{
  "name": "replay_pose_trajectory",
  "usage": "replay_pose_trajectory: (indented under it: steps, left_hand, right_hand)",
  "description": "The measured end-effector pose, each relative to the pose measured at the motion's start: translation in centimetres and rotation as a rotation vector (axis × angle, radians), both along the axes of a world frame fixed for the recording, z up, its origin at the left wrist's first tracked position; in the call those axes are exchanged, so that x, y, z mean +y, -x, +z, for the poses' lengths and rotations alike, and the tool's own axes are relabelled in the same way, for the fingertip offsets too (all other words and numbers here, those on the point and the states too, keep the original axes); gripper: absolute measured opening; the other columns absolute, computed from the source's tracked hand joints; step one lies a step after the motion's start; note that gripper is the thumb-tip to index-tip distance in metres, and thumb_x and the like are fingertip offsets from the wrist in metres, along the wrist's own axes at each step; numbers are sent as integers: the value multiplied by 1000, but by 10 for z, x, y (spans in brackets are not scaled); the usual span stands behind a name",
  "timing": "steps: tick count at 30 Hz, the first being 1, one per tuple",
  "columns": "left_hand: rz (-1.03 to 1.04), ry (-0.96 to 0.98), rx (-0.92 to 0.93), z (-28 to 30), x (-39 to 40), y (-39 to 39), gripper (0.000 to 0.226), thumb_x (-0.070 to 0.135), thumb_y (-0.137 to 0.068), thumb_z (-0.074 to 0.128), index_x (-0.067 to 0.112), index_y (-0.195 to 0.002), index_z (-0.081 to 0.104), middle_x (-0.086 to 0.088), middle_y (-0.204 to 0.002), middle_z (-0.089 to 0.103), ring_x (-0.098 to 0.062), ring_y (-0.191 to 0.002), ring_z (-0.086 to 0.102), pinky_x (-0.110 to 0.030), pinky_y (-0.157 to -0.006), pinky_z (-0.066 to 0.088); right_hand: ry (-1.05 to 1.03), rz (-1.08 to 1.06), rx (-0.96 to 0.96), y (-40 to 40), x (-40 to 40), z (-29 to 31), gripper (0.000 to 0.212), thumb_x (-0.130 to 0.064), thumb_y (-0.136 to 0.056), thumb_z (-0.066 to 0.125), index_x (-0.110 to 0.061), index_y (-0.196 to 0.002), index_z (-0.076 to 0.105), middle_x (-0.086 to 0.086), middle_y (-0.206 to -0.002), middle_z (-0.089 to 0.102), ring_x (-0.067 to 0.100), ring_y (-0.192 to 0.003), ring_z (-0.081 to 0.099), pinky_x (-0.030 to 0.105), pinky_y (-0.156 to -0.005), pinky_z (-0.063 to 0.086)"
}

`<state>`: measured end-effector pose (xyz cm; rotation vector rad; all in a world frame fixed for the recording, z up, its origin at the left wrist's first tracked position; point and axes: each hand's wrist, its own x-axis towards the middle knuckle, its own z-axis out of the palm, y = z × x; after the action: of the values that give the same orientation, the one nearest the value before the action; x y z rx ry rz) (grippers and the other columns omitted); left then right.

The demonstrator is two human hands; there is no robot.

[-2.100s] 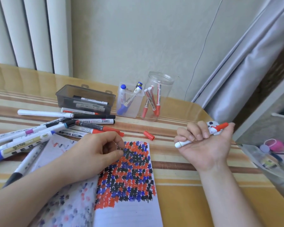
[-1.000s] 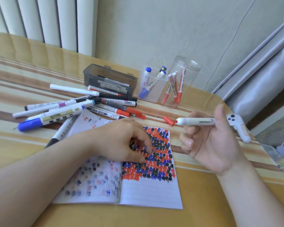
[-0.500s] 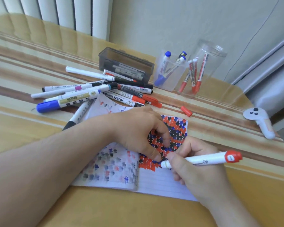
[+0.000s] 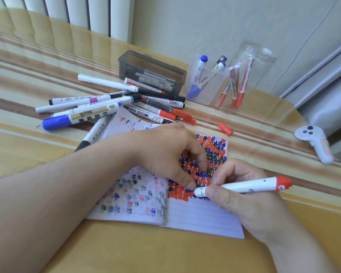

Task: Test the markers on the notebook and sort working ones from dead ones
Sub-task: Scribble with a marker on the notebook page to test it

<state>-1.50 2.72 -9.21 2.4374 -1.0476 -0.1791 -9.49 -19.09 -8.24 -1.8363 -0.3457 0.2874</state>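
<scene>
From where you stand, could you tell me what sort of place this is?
Probably a room in a home: a table under a striped cloth with a clear cover, a white radiator on the wall, a grey curtain, and a game-style controller.

A white handheld controller with dark buttons (image 4: 311, 139) lies near the right edge of the glossy tan striped tabletop (image 4: 47, 58), beyond which stand a white ribbed radiator (image 4: 77, 10), a pale wall (image 4: 205, 22) and a grey curtain (image 4: 327, 79).
</scene>
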Motion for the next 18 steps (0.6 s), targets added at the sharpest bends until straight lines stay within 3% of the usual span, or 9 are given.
replay_pose_trajectory:
  steps: [4,12,18]
  left_hand:
    - [3,-3,7,1,0,1,48,65,-70,82,51,-113,68,24,-111,58,-8,-112,45,-33,-101,39]
    - [-4,-18,29,2,1,0,47,67,-71,81,52,-114,66,25,-114,58,-10,-117,44,-40,-103,43]
    - [2,-18,31,2,0,1,47,65,-71,82,51,-113,67,24,-113,59,-11,-117,44,-40,-103,42]
  right_hand:
    - [70,-47,-43,1,0,-6,23,-34,-64,76,-17,-67,60,29,-64,51,28,-54,40,44,-47,28]
    - [76,-76,-53,0,0,-11,18,-33,-63,72,-20,-63,60,24,-59,58,26,-50,54,31,-46,41]
    - [141,-106,-100,1,2,-14,23,-34,-65,71,-16,-65,58,24,-60,54,44,-53,44,51,-45,36]
